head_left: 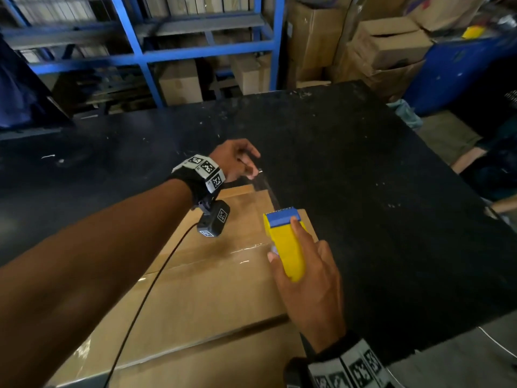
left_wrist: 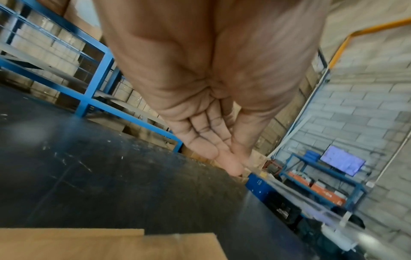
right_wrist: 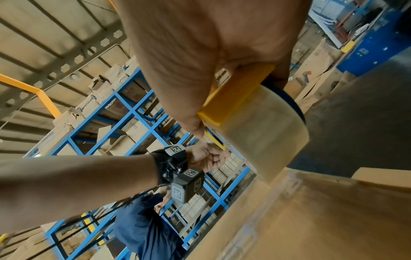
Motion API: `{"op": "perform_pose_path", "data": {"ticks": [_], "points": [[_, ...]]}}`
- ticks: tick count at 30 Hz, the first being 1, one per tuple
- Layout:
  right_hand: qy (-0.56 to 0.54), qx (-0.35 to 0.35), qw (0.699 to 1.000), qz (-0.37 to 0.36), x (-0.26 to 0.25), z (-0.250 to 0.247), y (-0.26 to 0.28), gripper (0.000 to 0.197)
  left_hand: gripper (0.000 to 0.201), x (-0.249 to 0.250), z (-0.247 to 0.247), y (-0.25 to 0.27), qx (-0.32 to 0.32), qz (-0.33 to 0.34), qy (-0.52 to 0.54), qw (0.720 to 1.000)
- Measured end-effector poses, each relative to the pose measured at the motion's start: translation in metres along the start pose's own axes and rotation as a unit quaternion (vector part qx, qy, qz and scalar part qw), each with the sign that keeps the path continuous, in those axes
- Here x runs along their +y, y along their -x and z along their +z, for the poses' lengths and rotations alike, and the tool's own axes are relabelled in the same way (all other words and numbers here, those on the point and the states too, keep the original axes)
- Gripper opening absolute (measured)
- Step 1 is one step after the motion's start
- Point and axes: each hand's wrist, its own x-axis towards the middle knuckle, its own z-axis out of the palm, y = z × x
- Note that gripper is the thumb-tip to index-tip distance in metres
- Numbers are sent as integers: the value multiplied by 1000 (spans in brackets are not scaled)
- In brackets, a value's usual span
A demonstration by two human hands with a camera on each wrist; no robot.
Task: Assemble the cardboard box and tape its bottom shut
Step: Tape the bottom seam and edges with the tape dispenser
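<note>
A flat brown cardboard box lies on the black table, its flaps folded shut and shiny clear tape across the seam. My right hand grips a yellow tape dispenser with a blue cutter end, held over the box's far right corner. The clear tape roll shows under it in the right wrist view. A strip of clear tape runs from the cutter to my left hand, which pinches its free end above the box's far edge. The left wrist view shows the thumb pressed against the fingers.
Blue metal shelving with stacked cartons stands behind the table. More cardboard boxes and a blue machine are at the back right. The table's right edge drops to a grey floor. A black cable hangs from my left wrist over the box.
</note>
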Motion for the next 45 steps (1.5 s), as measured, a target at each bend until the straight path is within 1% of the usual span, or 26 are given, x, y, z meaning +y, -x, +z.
{"op": "perform_pose_path", "data": {"ticks": [2,6,9,16,20,22,25,27,28,30,32,33,34,36,38,40,41,42,43,44,45], "points": [[6,-9,1000,11,-3,6,-8,72,35,-10,6,-13,-11,-4,-24,1000],[18,-15,999,25,-7,16,-29,71,38,-28,22,-34,-3,-22,-30,999],[23,-26,999,40,-4,24,-38,71,40,-37,27,-43,-3,-34,-38,999],[27,-42,997,50,8,38,-49,72,40,-51,36,-55,-11,-57,-74,996],[34,-61,996,57,9,42,-54,72,39,-58,42,-62,-14,-90,-88,992],[44,-74,994,63,10,44,-56,72,41,-62,46,-66,-26,-114,-102,988],[51,-76,993,68,11,44,-56,72,45,-65,52,-69,-45,-140,-155,977],[49,-73,994,69,12,44,-54,71,46,-63,52,-70,-29,-130,-178,975],[48,-72,994,68,12,44,-53,71,44,-62,52,-70,-25,-119,-174,977],[45,-71,994,66,12,44,-53,70,32,-59,52,-67,-43,-100,-165,980],[46,-72,994,64,12,44,-54,69,21,-55,52,-59,-68,-91,-171,979],[48,-74,994,64,11,44,-54,69,19,-53,51,-54,-73,-90,-170,979],[49,-75,994,64,11,44,-53,69,20,-51,50,-47,-75,-90,-173,978],[51,-73,994,61,10,43,-53,68,28,-49,45,-33,-70,-78,-197,975],[57,-71,994,59,9,43,-54,66,36,-49,42,-10,-36,-43,-212,976],[58,-68,994,58,9,43,-54,65,38,-49,46,25,13,5,-213,977],[57,-68,994,58,8,42,-54,65,40,-51,50,47,26,31,-220,975],[59,-69,994,58,7,42,-53,64,45,-52,56,71,28,55,-237,970],[62,-70,994,57,7,42,-53,64,53,-55,63,93,18,76,-258,963],[66,-74,993,58,6,41,-53,64,66,-58,71,115,-1,83,-279,957],[69,-80,993,61,5,41,-54,64,82,-61,79,135,-25,75,-295,952]]}}
